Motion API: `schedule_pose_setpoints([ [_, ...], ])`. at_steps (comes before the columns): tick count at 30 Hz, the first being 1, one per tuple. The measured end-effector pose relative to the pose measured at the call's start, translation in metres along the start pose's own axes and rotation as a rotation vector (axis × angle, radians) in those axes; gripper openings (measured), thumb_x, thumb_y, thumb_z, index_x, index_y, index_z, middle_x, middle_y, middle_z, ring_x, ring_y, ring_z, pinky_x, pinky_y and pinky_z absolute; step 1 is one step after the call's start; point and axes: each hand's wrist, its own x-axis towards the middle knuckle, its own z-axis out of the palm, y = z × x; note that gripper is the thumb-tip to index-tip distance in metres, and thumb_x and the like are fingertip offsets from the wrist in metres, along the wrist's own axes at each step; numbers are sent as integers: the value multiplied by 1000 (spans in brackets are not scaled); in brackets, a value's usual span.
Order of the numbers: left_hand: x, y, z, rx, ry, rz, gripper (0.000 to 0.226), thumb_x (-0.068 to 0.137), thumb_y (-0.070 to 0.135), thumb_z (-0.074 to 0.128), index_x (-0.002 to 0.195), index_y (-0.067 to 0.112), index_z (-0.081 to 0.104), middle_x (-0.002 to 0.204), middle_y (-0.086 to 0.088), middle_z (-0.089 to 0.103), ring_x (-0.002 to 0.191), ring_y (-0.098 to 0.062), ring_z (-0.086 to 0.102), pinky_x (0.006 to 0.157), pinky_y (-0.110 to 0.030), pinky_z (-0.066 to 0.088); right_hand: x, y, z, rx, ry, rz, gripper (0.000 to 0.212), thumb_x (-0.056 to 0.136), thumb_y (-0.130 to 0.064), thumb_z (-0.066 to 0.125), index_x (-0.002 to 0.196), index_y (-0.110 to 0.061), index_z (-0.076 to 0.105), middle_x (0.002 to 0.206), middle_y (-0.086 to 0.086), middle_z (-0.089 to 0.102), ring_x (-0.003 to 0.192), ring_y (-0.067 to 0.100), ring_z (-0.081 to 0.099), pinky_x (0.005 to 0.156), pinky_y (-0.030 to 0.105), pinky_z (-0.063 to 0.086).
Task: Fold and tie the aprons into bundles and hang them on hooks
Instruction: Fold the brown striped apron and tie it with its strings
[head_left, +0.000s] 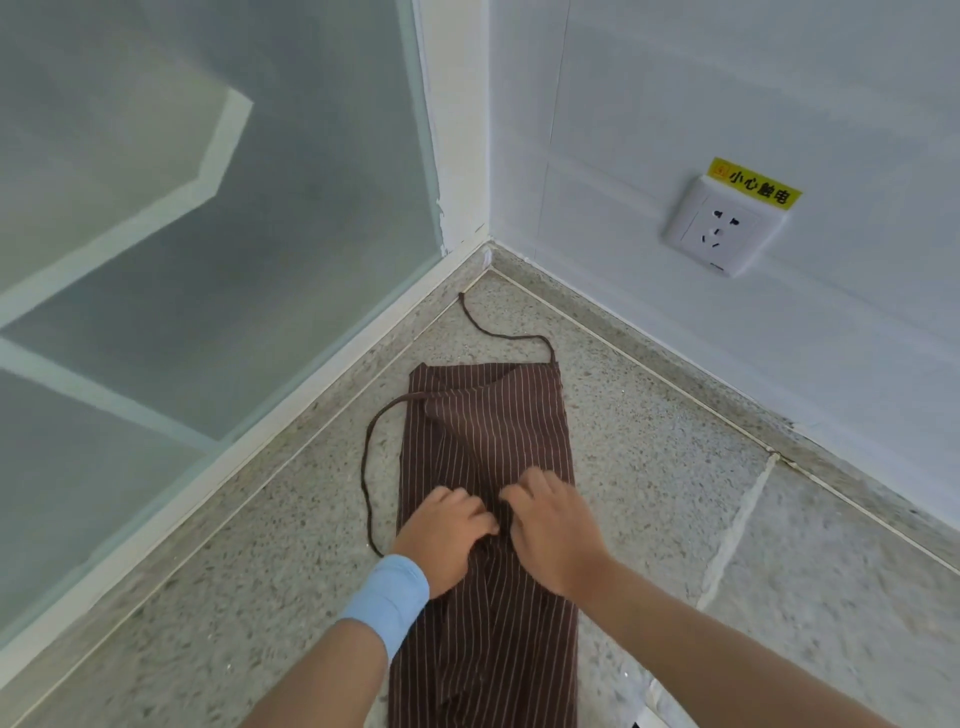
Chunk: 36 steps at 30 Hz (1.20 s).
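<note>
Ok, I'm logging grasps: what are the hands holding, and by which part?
Both hold the apron: the left hand and right hand pinch gathered cloth near its middle. The cords lie free on the counter.

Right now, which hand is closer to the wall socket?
Right. The right hand grips the apron, with the wall socket ahead to its right; the left hand grips it farther left.
</note>
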Motion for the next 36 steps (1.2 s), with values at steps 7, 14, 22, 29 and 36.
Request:
schedule_pose_setpoints([
  [7, -54, 15, -9, 92, -10, -32, 41, 57, 8, 71, 90, 34, 68, 80, 13, 56, 77, -12, 53, 76, -29, 49, -73, -8, 23, -119, -261, 30, 67, 96, -40, 48, 156, -18, 25, 162, 13, 25, 146, 34, 30, 116, 51, 29],
  [14, -108, 43, -6, -10, -71, -213, 46, 74, -1, 63, 108, 30, 66, 122, 6, 61, 127, -24, 51, 118, -39, 17, -107, -5, -12, -360, -376, 124, 83, 91, -14, 54, 158, -14, 4, 163, 23, -3, 150, 43, 1, 122, 57, 9],
  [22, -127, 97, 1, -50, 127, -308, 27, 91, 41, 46, 111, 30, 60, 125, 10, 49, 118, -19, 49, 93, -36, 44, -161, -62, 0, -94, -404, -74, 57, 80, -67, 53, 119, -25, 55, 115, 1, 48, 105, 22, 47, 92, 39, 40],
  [29, -137, 127, 6, -444, 104, -877, 31, 98, 17, 48, 128, 21, 41, 82, -3, 58, 64, -16, 56, 51, -29, 44, -183, -70, 8, -228, -449, 34, 43, 92, -33, 56, 132, -20, 51, 125, 10, 46, 114, 32, 46, 99, 43, 38],
  [36, -170, 126, -7, -897, -322, -1079, 12, 93, 11, 57, 105, 11, 56, 92, -9, 71, 75, -22, 72, 64, -37, 61, -205, -60, -1, -219, -282, 170, 61, 83, -9, 58, 139, -22, 35, 129, 9, 41, 117, 30, 44, 103, 41, 38],
])
